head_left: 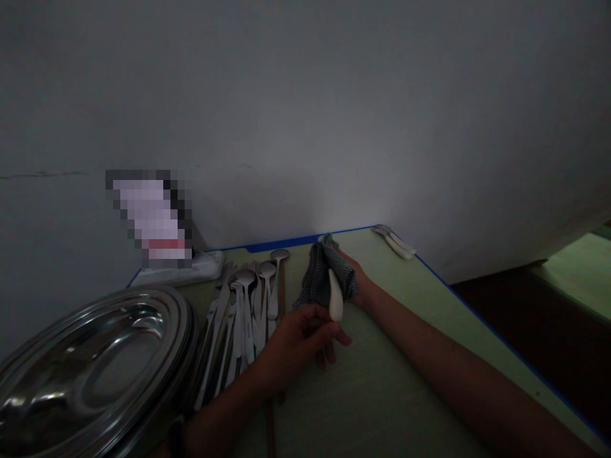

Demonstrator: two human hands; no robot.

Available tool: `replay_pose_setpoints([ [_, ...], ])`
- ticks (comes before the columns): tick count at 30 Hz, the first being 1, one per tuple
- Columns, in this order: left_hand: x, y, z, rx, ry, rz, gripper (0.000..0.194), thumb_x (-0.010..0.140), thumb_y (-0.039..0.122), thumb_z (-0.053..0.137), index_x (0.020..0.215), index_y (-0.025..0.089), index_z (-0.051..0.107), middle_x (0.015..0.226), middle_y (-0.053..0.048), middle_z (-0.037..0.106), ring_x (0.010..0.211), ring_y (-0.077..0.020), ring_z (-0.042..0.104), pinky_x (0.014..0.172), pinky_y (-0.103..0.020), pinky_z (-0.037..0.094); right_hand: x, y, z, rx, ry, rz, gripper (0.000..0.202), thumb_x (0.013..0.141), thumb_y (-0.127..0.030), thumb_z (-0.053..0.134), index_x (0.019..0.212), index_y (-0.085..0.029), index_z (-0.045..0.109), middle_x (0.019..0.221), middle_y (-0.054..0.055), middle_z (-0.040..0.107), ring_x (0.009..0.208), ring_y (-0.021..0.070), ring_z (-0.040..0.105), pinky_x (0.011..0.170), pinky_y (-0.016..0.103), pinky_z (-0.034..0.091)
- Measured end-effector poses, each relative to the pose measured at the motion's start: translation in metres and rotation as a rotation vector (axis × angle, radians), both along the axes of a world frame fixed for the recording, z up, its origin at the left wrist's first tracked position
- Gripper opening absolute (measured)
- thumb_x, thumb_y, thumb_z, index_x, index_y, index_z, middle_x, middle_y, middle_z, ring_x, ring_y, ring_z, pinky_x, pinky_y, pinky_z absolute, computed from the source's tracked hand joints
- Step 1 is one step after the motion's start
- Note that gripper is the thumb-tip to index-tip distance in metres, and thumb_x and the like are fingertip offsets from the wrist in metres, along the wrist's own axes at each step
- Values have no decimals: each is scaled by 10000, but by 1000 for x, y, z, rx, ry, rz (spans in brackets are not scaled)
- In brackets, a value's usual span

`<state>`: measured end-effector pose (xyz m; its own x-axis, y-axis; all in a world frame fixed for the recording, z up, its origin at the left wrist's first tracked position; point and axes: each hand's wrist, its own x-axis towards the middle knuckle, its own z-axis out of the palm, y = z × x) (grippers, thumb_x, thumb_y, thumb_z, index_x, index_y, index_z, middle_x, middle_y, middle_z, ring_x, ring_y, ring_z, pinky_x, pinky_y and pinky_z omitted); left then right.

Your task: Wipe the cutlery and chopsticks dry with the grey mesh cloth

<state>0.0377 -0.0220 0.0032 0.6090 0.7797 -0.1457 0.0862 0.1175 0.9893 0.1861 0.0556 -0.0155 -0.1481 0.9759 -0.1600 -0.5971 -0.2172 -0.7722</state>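
Note:
My left hand point(305, 337) pinches the lower end of a piece of cutlery with a cream-white handle point(336, 299). Its far end is hidden inside a dark grey checked cloth point(315, 280), so its kind does not show. My right hand point(360, 280) has the cloth closed round that hidden end, with most of its fingers covered. Left of my hands lies a pile of metal spoons point(244, 280), forks and knives on the pale green table point(382, 369). Two forks with white handles point(396, 243) rest at the table's far right corner.
Stacked oval steel trays point(176, 318) fill the near left. Behind them, a pixelated upright device point(153, 219) stands by a pale marbled slab point(191, 270). A grey wall point(305, 127) rises along the blue-edged back. Past the right edge is dark floor point(506, 318).

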Motion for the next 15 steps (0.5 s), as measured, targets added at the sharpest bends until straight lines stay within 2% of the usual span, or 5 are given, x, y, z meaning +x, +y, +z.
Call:
replay_pose_setpoints([
  [3,0,-1,2,8,17,1,185,807,343,539,800,158,529,773,-31,690,481,-81,527,457,-206,425,0,-1,1,18,3,-25,232,726,-410,611,892,-248,605,719,-31,666,700,151,614,786,299,469],
  [15,0,0,1,-36,-21,6,177,774,316,584,786,154,516,763,-31,689,486,-75,528,454,-195,432,0,0,-1,-3,-67,-10,291,678,-479,623,873,-266,583,665,-36,653,684,167,615,739,324,480],
])
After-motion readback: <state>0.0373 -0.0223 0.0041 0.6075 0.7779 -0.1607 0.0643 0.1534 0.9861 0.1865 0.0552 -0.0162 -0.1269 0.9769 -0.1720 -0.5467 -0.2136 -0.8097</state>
